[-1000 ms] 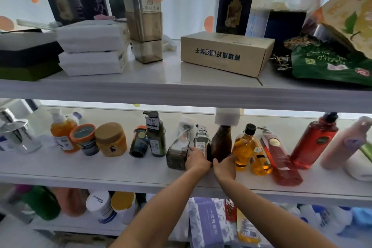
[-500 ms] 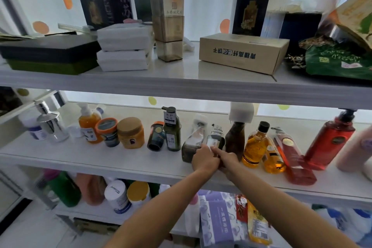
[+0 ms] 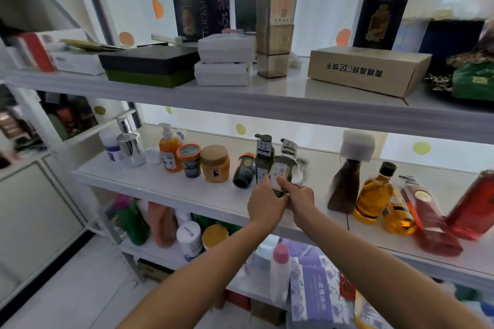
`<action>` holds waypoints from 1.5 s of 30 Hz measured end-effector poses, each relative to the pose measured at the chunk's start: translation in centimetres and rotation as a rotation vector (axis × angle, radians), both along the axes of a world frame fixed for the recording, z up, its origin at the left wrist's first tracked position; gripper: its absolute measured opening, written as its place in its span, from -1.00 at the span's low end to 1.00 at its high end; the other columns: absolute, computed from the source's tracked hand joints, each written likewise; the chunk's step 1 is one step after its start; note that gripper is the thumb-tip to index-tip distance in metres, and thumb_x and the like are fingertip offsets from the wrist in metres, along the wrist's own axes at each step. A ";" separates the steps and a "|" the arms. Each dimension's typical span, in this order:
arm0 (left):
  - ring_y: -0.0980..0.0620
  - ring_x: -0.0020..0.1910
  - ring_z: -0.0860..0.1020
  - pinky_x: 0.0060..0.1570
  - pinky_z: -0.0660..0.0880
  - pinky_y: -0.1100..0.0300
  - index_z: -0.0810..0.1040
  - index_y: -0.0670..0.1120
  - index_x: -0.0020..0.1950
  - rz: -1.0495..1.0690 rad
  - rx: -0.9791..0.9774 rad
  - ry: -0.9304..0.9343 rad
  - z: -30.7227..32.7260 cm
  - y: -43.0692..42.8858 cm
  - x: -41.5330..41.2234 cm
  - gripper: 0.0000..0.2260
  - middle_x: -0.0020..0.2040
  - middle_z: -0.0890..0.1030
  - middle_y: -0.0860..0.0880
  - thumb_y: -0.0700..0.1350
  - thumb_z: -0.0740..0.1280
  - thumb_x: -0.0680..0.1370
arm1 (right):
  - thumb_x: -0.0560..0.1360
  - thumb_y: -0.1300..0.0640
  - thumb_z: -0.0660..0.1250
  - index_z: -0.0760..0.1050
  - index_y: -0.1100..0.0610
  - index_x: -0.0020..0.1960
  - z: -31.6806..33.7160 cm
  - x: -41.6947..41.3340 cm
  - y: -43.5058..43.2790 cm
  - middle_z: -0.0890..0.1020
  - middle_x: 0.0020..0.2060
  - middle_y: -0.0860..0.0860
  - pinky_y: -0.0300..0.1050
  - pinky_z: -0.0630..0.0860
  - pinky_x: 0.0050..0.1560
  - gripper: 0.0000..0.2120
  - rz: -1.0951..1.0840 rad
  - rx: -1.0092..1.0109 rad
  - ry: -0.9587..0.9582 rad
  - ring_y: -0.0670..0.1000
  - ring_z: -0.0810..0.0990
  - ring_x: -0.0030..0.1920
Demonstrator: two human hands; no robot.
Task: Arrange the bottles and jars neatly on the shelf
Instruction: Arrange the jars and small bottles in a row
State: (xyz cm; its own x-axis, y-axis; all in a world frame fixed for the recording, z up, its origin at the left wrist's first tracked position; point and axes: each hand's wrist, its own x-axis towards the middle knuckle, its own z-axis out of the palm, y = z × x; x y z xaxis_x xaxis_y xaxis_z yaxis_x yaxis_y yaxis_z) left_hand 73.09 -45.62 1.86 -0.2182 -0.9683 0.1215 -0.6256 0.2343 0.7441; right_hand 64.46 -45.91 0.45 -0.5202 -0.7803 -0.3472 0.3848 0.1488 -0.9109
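On the middle shelf [image 3: 165, 184] both my hands hold a dark olive pump bottle with a white label [image 3: 284, 168]. My left hand [image 3: 266, 204] grips its lower left side and my right hand [image 3: 300, 199] pinches its lower right. It stands upright next to a taller dark green pump bottle [image 3: 263, 159]. A small dark jar [image 3: 243, 171] lies tipped just left of them. A blurred clear bottle [image 3: 302, 168] shows behind my right hand.
Left along the shelf stand a tan jar [image 3: 215, 163], an orange-rimmed jar [image 3: 190, 160], an orange pump bottle [image 3: 169, 151] and a chrome dispenser [image 3: 130, 145]. To the right are a brown bottle with white cap [image 3: 344, 184], amber bottles [image 3: 374, 195] and leaning red bottles [image 3: 427, 211]. Boxes fill the upper shelf.
My hands have carried the olive bottle leftward, away from the brown bottle, and stood it beside the green pump bottle. The camera view has swung left.
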 end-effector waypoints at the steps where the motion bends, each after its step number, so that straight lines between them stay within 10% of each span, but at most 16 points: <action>1: -0.09 0.16 0.56 0.09 0.51 0.06 0.38 -0.08 0.37 -0.013 -0.001 0.003 0.2 -0.6 0.4 -0.51 0.19 0.59 -0.10 0.02 0.38 0.48 | 0.38 0.16 0.49 0.57 0.28 -0.04 0.1 0.3 -0.6 0.64 -0.25 0.13 -0.03 0.61 -0.12 -0.76 -0.015 0.026 0.008 0.09 0.63 -0.23; 8: -0.09 0.07 0.59 -0.01 0.52 0.09 0.44 -0.13 0.24 -0.092 0.019 -0.073 0.2 -4.1 0.1 -0.64 0.08 0.62 -0.13 0.02 0.32 0.53 | 0.34 0.08 0.51 0.54 0.30 0.05 0.5 0.3 -3.9 0.65 -0.08 0.24 0.15 0.62 -0.08 -0.60 -0.096 0.196 0.028 0.19 0.64 -0.11; 16: -0.11 0.07 0.59 0.00 0.54 0.07 0.45 -0.16 0.21 -0.136 0.036 -0.152 -1.2 -6.3 -0.8 -0.60 0.07 0.62 -0.15 0.11 0.28 0.54 | 0.42 0.00 0.42 0.49 0.31 0.03 -0.2 -0.7 -5.4 0.58 -0.13 0.21 -0.10 0.51 -0.29 -0.61 -0.143 0.341 0.236 0.12 0.56 -0.24; 22: -0.06 0.11 0.58 0.04 0.54 0.12 0.45 -0.16 0.24 -0.139 0.130 -0.034 -2.3 -6.3 -1.0 -0.57 0.12 0.61 -0.11 0.08 0.37 0.49 | 0.57 0.09 0.13 0.56 0.18 -0.10 -1.6 -1.9 -4.7 0.58 -0.09 0.21 -0.01 0.50 0.02 -0.72 -0.133 0.456 0.608 0.14 0.54 -0.08; 28: -0.09 0.16 0.56 0.10 0.51 0.11 0.46 -0.16 0.24 -0.122 0.158 -0.008 -1.9 -6.7 -1.0 -0.57 0.16 0.60 -0.13 0.04 0.39 0.47 | 0.50 0.24 0.27 0.41 0.04 0.35 -3.5 -1.0 -3.2 0.30 0.30 0.19 -0.02 0.32 0.36 -0.57 -0.027 0.457 0.804 0.23 0.31 0.28; 45: -0.07 0.08 0.60 0.02 0.51 0.12 0.52 -0.15 0.16 -0.078 0.209 0.014 -1.7 -7.1 -2.1 -0.64 0.08 0.63 -0.11 0.03 0.40 0.46 | 0.53 0.00 0.22 0.22 0.12 0.33 -4.7 0.2 -4.1 0.43 0.19 0.19 0.10 0.55 0.02 -0.57 -0.079 0.518 1.042 0.22 0.57 0.05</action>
State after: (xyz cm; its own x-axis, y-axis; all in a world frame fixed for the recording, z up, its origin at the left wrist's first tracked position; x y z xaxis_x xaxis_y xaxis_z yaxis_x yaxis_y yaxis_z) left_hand 70.98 -52.71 0.12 -0.2932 -0.9530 -0.0761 -0.6007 0.1218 0.7902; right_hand 64.67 -49.99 -4.27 -0.7820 -0.6233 0.0093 -0.4891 0.6043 -0.6289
